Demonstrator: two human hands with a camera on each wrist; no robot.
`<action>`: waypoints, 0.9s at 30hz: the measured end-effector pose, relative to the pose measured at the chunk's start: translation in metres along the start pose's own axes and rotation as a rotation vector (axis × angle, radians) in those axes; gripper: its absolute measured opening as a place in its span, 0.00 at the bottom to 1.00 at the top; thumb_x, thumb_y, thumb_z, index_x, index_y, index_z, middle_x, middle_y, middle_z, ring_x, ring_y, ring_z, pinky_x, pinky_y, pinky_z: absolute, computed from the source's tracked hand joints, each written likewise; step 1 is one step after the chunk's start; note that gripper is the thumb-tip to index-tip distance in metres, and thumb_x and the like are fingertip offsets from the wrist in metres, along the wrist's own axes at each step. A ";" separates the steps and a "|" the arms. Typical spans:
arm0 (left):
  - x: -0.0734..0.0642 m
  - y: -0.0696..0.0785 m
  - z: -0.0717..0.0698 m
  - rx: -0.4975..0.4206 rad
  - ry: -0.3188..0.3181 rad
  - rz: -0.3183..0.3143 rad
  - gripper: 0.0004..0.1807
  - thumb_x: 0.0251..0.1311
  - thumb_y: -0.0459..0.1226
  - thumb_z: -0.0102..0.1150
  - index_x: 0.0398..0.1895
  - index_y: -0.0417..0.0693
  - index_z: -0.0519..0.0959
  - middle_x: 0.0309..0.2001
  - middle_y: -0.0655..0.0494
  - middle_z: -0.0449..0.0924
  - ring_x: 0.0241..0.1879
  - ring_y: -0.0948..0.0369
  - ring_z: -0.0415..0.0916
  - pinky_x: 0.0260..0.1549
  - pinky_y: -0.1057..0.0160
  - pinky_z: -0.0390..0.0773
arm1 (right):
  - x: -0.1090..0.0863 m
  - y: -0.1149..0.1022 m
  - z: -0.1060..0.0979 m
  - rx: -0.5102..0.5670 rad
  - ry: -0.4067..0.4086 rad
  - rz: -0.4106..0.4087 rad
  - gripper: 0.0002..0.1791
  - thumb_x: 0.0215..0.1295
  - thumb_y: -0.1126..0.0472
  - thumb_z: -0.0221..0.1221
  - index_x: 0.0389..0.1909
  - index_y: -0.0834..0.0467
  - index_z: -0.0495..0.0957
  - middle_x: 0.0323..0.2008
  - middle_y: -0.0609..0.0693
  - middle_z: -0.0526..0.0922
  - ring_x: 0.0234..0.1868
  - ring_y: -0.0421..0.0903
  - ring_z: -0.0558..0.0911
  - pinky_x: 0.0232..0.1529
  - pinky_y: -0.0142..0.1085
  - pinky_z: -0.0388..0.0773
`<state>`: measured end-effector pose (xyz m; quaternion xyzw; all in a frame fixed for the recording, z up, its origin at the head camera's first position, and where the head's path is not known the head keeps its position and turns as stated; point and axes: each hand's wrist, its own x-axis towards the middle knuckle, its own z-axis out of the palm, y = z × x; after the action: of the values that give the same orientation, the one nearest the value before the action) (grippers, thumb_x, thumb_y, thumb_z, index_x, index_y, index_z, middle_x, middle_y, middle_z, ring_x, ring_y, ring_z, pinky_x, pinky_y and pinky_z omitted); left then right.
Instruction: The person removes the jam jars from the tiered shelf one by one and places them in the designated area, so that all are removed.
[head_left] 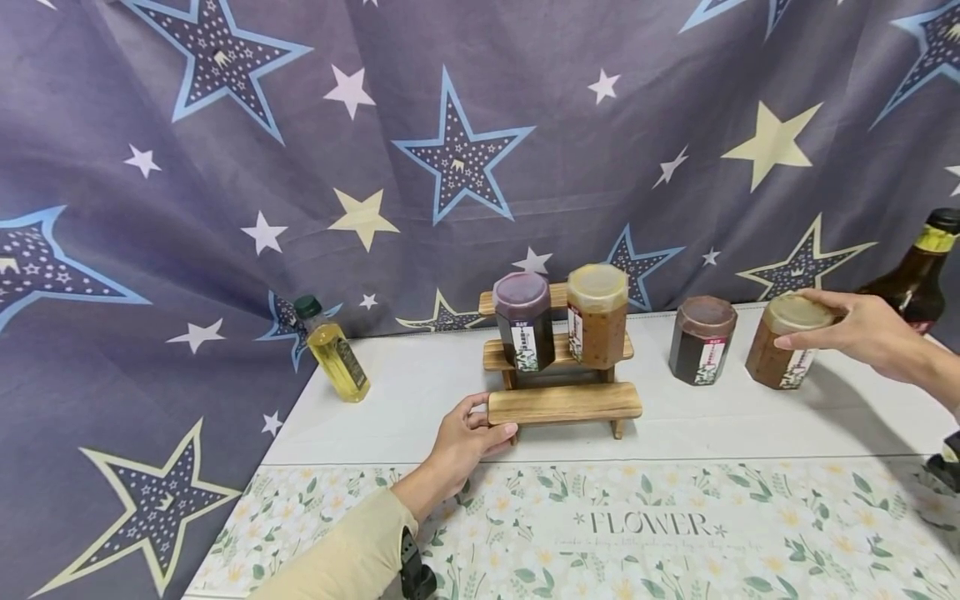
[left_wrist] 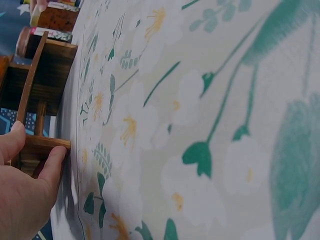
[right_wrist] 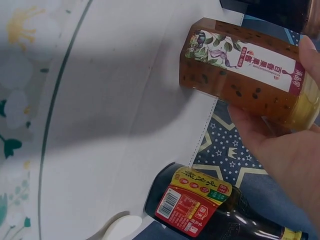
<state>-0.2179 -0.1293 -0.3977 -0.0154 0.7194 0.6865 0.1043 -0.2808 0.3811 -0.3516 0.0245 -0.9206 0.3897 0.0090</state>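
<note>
In the head view, the right hand (head_left: 862,329) covers part of a dark bottle (head_left: 909,283) at the right edge. The two jars on the wooden rack (head_left: 566,403) hide much of its top step. The right wrist view cuts off a white spoon-like thing (right_wrist: 124,226) at the bottom, and the left wrist view catches only a corner of the rack and of the jars beyond.

The dark bottle has a black cap and a red and yellow label; its contents look nearly black. A small bottle (head_left: 339,360) with a green cap, well apart at the left, holds clear yellow oil. On the rack's middle step stand a dark jar with a purplish lid (head_left: 522,321) and, just beside it, an orange-brown jar (head_left: 600,329) with a pale yellow lid. A dark jar with a reddish lid (head_left: 701,346) stands on the table (head_left: 420,367) to the right of the rack.

The right hand grips the seeded jar (head_left: 772,354) near its lid, thumb on one side and fingers on the other, right of the reddish-lidded jar. Whether its base touches the table is hard to tell. It is faceted, amber-brown with black seeds, with a yellowish lid and a white label bearing leaves and a purple flower. The left hand (head_left: 461,442) pinches the left end of the rack's lowest step, fingers curled; the rack is wooden, with three steps and short legs.
</note>
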 end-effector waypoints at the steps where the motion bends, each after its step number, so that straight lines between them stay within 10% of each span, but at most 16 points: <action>1: 0.000 0.000 0.000 0.000 0.002 0.000 0.38 0.55 0.30 0.68 0.68 0.39 0.61 0.49 0.40 0.79 0.41 0.56 0.82 0.47 0.55 0.84 | 0.000 0.000 0.000 0.002 0.000 -0.003 0.56 0.52 0.49 0.72 0.73 0.67 0.49 0.61 0.78 0.64 0.40 0.19 0.67 0.32 0.12 0.69; 6: 0.001 -0.001 0.000 -0.006 0.007 0.000 0.37 0.54 0.30 0.68 0.67 0.39 0.62 0.48 0.40 0.79 0.41 0.56 0.82 0.47 0.55 0.84 | 0.000 0.000 0.000 -0.003 -0.019 0.015 0.57 0.54 0.49 0.71 0.74 0.66 0.47 0.64 0.78 0.60 0.54 0.47 0.74 0.32 0.10 0.66; 9: 0.001 -0.002 0.000 -0.008 0.007 -0.002 0.37 0.54 0.30 0.68 0.67 0.39 0.62 0.48 0.41 0.80 0.41 0.56 0.82 0.47 0.55 0.84 | 0.000 0.001 0.001 0.007 -0.038 0.023 0.58 0.55 0.48 0.70 0.74 0.66 0.44 0.65 0.79 0.57 0.63 0.70 0.61 0.31 0.10 0.63; 14: 0.000 -0.001 0.000 0.001 0.009 0.003 0.38 0.54 0.30 0.68 0.67 0.38 0.61 0.48 0.41 0.79 0.41 0.55 0.82 0.47 0.55 0.85 | 0.001 0.001 0.001 0.002 -0.035 0.012 0.56 0.56 0.48 0.69 0.74 0.66 0.45 0.63 0.78 0.60 0.59 0.63 0.69 0.33 0.12 0.68; 18: 0.000 0.000 0.000 0.001 0.008 0.003 0.38 0.54 0.30 0.68 0.67 0.38 0.61 0.48 0.40 0.79 0.41 0.55 0.82 0.47 0.55 0.85 | 0.000 0.000 -0.001 0.001 -0.071 0.031 0.59 0.59 0.46 0.66 0.75 0.64 0.36 0.63 0.80 0.57 0.60 0.68 0.67 0.52 0.44 0.80; 21: 0.000 -0.001 0.000 -0.002 0.006 0.000 0.37 0.55 0.30 0.68 0.67 0.39 0.62 0.48 0.41 0.79 0.41 0.55 0.82 0.47 0.55 0.84 | 0.000 0.000 -0.005 0.036 -0.125 0.044 0.59 0.64 0.47 0.63 0.73 0.63 0.26 0.65 0.82 0.47 0.63 0.79 0.53 0.57 0.69 0.64; 27: 0.001 -0.001 0.000 0.001 0.003 0.001 0.37 0.54 0.30 0.68 0.67 0.39 0.62 0.48 0.41 0.80 0.41 0.55 0.82 0.47 0.55 0.84 | 0.005 -0.009 -0.021 0.024 -0.124 0.047 0.59 0.65 0.47 0.61 0.73 0.61 0.24 0.68 0.80 0.40 0.65 0.80 0.47 0.58 0.75 0.54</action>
<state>-0.2186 -0.1293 -0.3991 -0.0160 0.7198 0.6863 0.1028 -0.2858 0.3896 -0.3305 0.0272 -0.9148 0.3988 -0.0573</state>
